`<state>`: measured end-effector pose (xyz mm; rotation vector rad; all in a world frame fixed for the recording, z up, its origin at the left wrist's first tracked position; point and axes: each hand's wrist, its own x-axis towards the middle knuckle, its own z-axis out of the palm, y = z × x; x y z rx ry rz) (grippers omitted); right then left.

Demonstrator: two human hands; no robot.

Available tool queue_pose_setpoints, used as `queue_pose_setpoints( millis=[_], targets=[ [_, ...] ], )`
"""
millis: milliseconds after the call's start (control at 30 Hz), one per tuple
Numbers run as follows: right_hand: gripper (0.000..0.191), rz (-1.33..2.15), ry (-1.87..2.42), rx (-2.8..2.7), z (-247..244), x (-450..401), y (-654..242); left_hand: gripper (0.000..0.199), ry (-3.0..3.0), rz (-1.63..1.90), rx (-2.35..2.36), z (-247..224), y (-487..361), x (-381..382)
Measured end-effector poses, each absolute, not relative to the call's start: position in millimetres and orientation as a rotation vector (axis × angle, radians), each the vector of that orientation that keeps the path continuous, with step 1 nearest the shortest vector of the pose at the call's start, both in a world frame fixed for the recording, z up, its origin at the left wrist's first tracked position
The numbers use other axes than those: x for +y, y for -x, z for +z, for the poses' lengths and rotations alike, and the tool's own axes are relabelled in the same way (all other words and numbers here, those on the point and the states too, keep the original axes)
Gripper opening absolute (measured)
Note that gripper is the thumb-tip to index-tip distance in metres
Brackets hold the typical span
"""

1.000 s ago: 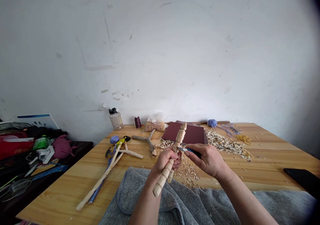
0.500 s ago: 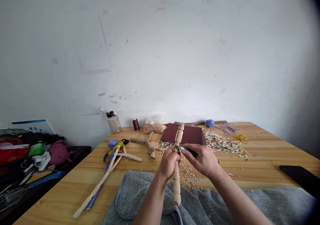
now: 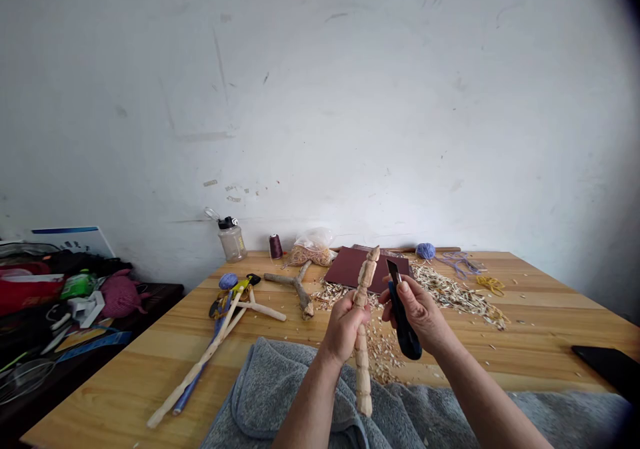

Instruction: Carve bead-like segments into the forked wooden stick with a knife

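Observation:
My left hand (image 3: 346, 328) is wrapped round the middle of a pale carved stick (image 3: 363, 369), which stands nearly upright with a pointed top and notched rings along it. Just to its right, my right hand (image 3: 417, 312) grips a dark blue and black utility knife (image 3: 404, 326). The knife's blade points up and stands apart from the stick. Beneath both hands lies a grey towel (image 3: 280, 376) along the table's near edge, with small wood chips (image 3: 385, 359) scattered beyond it.
Wood shavings (image 3: 450, 292) and a maroon board (image 3: 345, 266) lie behind the hands. To the left are a forked branch (image 3: 295, 282), peeled sticks (image 3: 200, 369) and a bottle (image 3: 231, 242). A blue yarn ball (image 3: 425, 251) sits by the wall; a black flat object (image 3: 607, 366) lies right.
The knife has come away from the stick to the right and turned so its blade points up. My left hand still holds the stick, a little further right in view.

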<state>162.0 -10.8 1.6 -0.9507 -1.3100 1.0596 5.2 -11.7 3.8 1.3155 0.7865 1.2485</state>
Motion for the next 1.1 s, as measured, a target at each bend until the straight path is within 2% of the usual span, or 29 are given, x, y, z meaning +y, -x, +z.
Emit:
queue_pose_setpoints(
  millis=[167, 300, 433, 567, 700, 800, 1000, 1100],
  targets=[
    [0.034, 0.771, 1.225, -1.431, -1.7, -5.1, -170.2, 0.002, -1.356, 1.308, 0.812, 2.7, 0.4, -9.2],
    [0.038, 0.749, 1.262, -1.477, -3.1, -3.8, -172.9, 0.020, -1.213, 1.375, 0.722, -1.4, -1.0, -3.7],
    [0.025, 0.699, 1.378, -1.491, -1.0, -6.7, -171.0, 0.034, -0.877, 1.244, 0.553, -3.5, 2.0, 1.2],
    [0.033, 0.684, 1.399, -1.535, 1.4, -9.1, -169.3, 0.030, -0.665, 1.124, 0.414, -6.1, 9.0, 4.2],
    [0.031, 0.751, 1.336, -1.577, 0.6, -10.4, -166.7, 0.022, -0.625, 1.120, 0.458, -8.2, 8.6, 5.2],
    [0.030, 0.781, 1.316, -1.607, -2.7, -10.1, -163.5, 0.023, -0.614, 1.121, 0.546, -8.9, 5.0, 6.1],
    [0.016, 0.450, 1.283, -1.637, -7.6, -7.4, -159.6, 0.020, -0.650, 1.137, 0.703, -14.0, 0.9, 8.6],
    [0.026, 0.556, 1.274, -1.571, -8.2, -7.5, -156.7, 0.025, -0.702, 1.142, 0.744, -16.8, -3.6, 7.9]
  ],
)
